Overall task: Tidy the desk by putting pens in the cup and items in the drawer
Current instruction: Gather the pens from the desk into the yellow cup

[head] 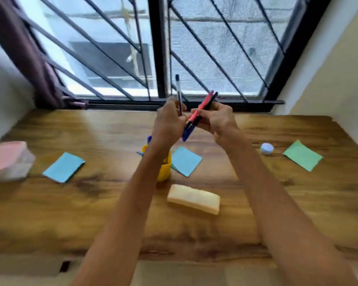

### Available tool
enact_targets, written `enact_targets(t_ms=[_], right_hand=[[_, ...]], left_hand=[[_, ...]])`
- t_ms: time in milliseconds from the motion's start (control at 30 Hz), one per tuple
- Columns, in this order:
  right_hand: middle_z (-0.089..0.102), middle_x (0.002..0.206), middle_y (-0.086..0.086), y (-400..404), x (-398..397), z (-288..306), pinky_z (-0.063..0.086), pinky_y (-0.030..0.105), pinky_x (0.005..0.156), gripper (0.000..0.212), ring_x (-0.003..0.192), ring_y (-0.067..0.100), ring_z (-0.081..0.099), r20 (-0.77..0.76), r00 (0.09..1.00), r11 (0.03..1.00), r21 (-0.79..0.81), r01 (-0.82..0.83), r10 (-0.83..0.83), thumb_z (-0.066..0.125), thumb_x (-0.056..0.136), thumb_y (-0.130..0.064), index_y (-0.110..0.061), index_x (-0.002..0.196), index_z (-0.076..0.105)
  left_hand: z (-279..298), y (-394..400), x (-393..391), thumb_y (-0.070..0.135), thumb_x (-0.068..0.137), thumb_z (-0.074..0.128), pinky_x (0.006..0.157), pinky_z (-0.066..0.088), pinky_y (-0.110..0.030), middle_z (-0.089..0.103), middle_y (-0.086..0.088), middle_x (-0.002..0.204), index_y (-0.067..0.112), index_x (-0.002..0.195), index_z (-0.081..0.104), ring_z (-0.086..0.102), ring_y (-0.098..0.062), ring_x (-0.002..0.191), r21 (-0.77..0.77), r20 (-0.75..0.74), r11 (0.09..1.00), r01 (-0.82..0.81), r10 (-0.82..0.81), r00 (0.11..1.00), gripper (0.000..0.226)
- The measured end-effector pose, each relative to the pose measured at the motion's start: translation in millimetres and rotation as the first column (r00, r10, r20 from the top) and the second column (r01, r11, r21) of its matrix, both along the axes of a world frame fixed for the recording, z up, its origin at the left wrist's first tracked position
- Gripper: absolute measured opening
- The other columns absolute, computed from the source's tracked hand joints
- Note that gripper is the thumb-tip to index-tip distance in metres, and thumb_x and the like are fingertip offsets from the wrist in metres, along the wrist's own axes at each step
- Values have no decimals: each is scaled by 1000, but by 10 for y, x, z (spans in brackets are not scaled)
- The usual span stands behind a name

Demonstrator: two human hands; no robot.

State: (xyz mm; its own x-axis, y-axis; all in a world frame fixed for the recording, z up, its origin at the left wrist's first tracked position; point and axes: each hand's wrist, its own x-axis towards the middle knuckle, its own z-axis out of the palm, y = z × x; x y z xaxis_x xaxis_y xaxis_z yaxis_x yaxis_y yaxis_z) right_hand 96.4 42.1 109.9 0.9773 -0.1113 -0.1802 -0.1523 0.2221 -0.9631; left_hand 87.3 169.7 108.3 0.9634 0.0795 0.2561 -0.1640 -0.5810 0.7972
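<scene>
— What stands in the way on the desk (277,203)?
— The yellow cup (165,168) sits mid-desk under the left forearm, with 1 blue paper (186,161) touching its right side and a tan block (193,198) just in front.
— And further out?
— Another blue paper (63,167) and a box (8,161), probably plastic, to the left; a small ball (267,148) and green paper (302,155) to the right. The front strip is bare wood.
</scene>
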Motion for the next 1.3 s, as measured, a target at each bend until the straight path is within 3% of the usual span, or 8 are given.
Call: enact_targets(t_ms=[333,500,633,900,1033,1133,1200,1300], right_hand=[[67,91,21,782,-114,-454,58,50,78,18,86,37,70,-57,992,935,-333,-123,111,71,79,4,-9,76,59],[66,87,16,849,-133,-470,59,40,76,26,83,29,69,-10,995,898,-430,-98,103,77,73,-1,-8,92,61],[69,87,16,848,-134,-435,60,33,72,12,76,23,70,81,993,872,-489,-37,87,68,82,2,-7,91,66],[67,84,9,1014,-229,-596,57,37,81,41,86,25,67,162,984,819,-573,29,78,37,75,18,-3,90,69],[65,93,11,1044,-235,-631,52,24,78,17,86,19,62,215,977,857,-504,104,7,45,96,-3,-3,101,62],[58,92,4,997,-216,-619,42,7,63,23,77,10,53,267,960,884,-424,196,-85,53,97,-25,-4,104,56],[59,94,7,929,-190,-634,42,13,64,30,77,12,53,246,950,887,-370,277,-195,49,98,-33,-5,104,56],[62,90,7,799,-142,-693,47,30,72,36,80,17,56,60,935,883,-313,350,-349,41,100,-30,-2,101,63]], left_hand=[[-408,720,-177,-1,77,65,78,57,-39,71,-15,88,6,86,69,69,-29,84,58,-212,997,-57,68,975,12],[-539,806,-173,14,84,67,79,57,-42,70,-16,97,6,96,69,67,-31,90,44,-205,996,-76,83,975,15],[-515,828,-163,19,89,63,82,55,-41,71,-13,99,7,101,69,67,-28,91,110,-149,989,-99,115,982,19],[-679,875,-133,18,80,73,74,58,-43,72,-12,84,10,86,75,69,-30,78,144,-246,986,-80,114,963,10],[-801,910,-107,23,78,74,76,57,-45,72,-8,86,16,87,74,66,-31,86,136,-194,982,-134,159,968,11],[-775,952,-107,27,73,80,91,51,-46,62,-12,108,12,112,61,58,-29,104,117,-207,976,-184,205,957,45],[-752,997,-88,25,72,81,96,47,-47,55,-16,118,7,122,49,53,-31,112,46,-374,977,-207,209,903,62],[-682,1014,-111,10,82,69,69,55,-39,56,-20,121,-2,122,48,57,-31,109,-80,-591,974,-210,124,797,46]])
